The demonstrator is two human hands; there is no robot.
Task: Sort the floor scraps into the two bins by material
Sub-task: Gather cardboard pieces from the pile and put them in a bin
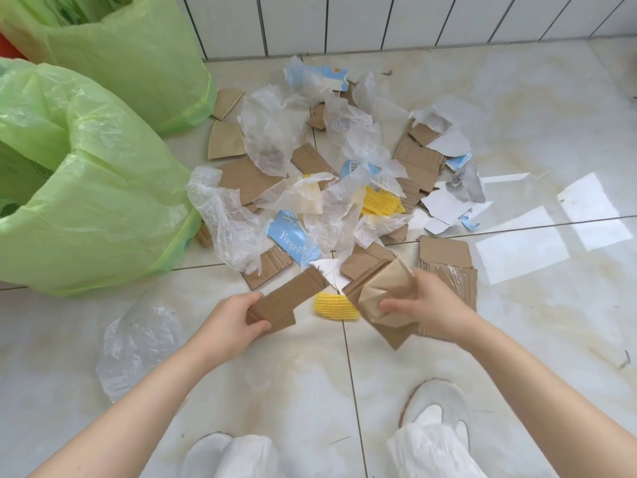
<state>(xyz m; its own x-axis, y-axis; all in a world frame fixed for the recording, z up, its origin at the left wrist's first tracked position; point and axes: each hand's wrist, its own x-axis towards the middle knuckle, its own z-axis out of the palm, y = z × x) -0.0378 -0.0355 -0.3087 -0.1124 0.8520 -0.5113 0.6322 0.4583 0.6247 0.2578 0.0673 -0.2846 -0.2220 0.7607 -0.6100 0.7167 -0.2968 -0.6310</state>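
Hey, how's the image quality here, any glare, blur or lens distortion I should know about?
Head view: bright window glare patches on the glossy floor tiles at right; the right hand and its cardboard pieces are motion-blurred, the left hand sharper; wide-angle lens bows the wall tiles; soft, even daylight otherwise.

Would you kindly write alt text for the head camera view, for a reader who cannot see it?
A person's left hand and right hand each grip cardboard pieces above a tiled floor. Beyond them lies a pile of cardboard, clear plastic film, yellow foam and blue-printed paper. Two bins with green liners stand at the left.
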